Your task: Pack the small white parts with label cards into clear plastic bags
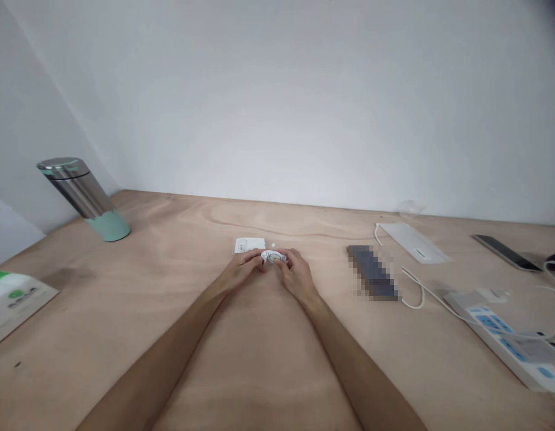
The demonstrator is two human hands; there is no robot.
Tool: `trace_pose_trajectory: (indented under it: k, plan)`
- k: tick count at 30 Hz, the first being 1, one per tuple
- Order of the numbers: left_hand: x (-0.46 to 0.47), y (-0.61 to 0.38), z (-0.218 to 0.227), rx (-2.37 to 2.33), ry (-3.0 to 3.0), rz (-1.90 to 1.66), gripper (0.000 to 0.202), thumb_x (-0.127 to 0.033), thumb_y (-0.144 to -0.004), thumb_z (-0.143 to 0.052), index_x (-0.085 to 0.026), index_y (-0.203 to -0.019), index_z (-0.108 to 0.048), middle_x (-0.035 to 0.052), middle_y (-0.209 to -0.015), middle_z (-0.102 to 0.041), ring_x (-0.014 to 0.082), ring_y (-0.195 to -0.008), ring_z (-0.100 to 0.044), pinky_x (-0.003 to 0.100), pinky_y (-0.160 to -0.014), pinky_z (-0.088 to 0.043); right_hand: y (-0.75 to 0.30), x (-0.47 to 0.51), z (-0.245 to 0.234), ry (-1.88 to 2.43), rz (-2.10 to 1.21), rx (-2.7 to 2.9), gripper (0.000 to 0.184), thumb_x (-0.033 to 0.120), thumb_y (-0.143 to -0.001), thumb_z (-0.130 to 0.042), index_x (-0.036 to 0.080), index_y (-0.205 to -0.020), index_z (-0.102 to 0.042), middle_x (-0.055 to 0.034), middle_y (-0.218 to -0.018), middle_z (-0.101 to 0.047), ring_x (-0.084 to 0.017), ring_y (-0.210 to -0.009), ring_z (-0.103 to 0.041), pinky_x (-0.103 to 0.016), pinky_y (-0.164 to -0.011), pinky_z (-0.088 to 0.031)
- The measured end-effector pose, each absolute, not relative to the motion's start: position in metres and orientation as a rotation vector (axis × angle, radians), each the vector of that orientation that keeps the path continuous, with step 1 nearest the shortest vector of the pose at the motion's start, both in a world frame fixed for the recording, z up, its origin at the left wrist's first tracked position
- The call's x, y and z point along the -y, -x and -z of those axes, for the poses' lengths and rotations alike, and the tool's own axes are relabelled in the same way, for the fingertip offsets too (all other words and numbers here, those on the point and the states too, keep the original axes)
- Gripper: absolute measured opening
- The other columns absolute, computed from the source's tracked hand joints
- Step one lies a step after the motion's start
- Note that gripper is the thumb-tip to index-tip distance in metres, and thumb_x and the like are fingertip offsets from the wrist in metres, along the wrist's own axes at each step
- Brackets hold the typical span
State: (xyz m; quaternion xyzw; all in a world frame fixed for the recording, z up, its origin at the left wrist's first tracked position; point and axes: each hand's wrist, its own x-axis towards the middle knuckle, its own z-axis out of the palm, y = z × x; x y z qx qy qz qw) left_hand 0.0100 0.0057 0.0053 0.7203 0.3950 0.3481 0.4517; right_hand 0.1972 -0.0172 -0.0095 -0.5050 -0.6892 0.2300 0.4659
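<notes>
Between my two hands is a small white rounded object (273,258) with a circular, partly see-through-looking middle; its exact kind is too small to make out. My left hand (242,267) closes its fingers on the left end. On the right end, my right hand (297,274) grips with the thumb in front and the fingers curled behind. Just beyond my left hand lies a small white packet (249,244) with a printed label. A tiny white round piece (273,245) rests on the wooden table (259,359) behind the object.
At the left stand a steel and mint-green tumbler (91,200) and a white-green package (21,299). To the right lie a pixelated dark phone-like slab (373,272), a white pouch (414,242), a dark phone (506,252), a white cable (443,304) and a power strip (506,341).
</notes>
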Motion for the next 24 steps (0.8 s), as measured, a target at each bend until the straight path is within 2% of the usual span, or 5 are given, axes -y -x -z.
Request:
trace_pose_trajectory:
  k: [6,10,15,18,24]
  plan:
    - [0.0,-0.01,-0.017,-0.922,-1.795,-0.845,0.036,-0.043,-0.086,-0.048,-0.016,-0.099,-0.069,0.005,-0.098,-0.069,0.0212,-0.097,-0.06,0.033,-0.092,-0.043,-0.2,0.013,0.013,1.25,-0.718,1.611,0.023,0.031,-0.082,-0.058,0.021,-0.1,-0.067,-0.0039,-0.097,-0.067,-0.017,-0.08,-0.058,-0.027,-0.068,-0.044]
    - [0.0,-0.01,-0.019,-0.869,-1.7,-0.811,0.041,-0.047,-0.083,-0.052,-0.015,-0.105,-0.066,0.006,-0.104,-0.068,0.0226,-0.099,-0.059,0.032,-0.086,-0.046,-0.2,0.014,0.014,1.259,-0.784,1.566,0.025,0.034,-0.08,-0.058,0.02,-0.098,-0.068,-0.0036,-0.094,-0.068,-0.017,-0.078,-0.058,-0.028,-0.068,-0.044]
    - [-0.003,-0.012,-0.009,-0.932,-1.763,-0.867,0.038,-0.048,-0.083,-0.053,-0.014,-0.092,-0.067,0.0048,-0.09,-0.068,0.0194,-0.085,-0.061,0.029,-0.077,-0.047,-0.2,0.014,0.016,1.256,-0.799,1.589,0.027,0.036,-0.08,-0.058,0.021,-0.1,-0.069,-0.0028,-0.092,-0.069,-0.016,-0.072,-0.056,-0.027,-0.065,-0.044]
    - [-0.003,-0.015,-0.005,-0.989,-1.753,-0.917,0.035,-0.045,-0.081,-0.055,-0.014,-0.094,-0.065,0.0047,-0.087,-0.068,0.0177,-0.08,-0.062,0.028,-0.074,-0.048,-0.199,0.014,0.016,1.282,-0.772,1.604,0.027,0.034,-0.079,-0.059,0.021,-0.101,-0.069,-0.0021,-0.09,-0.069,-0.014,-0.066,-0.054,-0.025,-0.062,-0.042]
    - [-0.001,-0.017,-0.001,-1.15,-1.858,-0.974,0.027,-0.042,-0.081,-0.054,-0.016,-0.084,-0.062,0.0015,-0.074,-0.065,0.0146,-0.069,-0.059,0.024,-0.065,-0.045,-0.198,0.014,0.014,1.277,-0.665,1.703,0.027,0.034,-0.081,-0.057,0.021,-0.1,-0.07,-0.003,-0.087,-0.068,-0.014,-0.065,-0.053,-0.026,-0.062,-0.042]
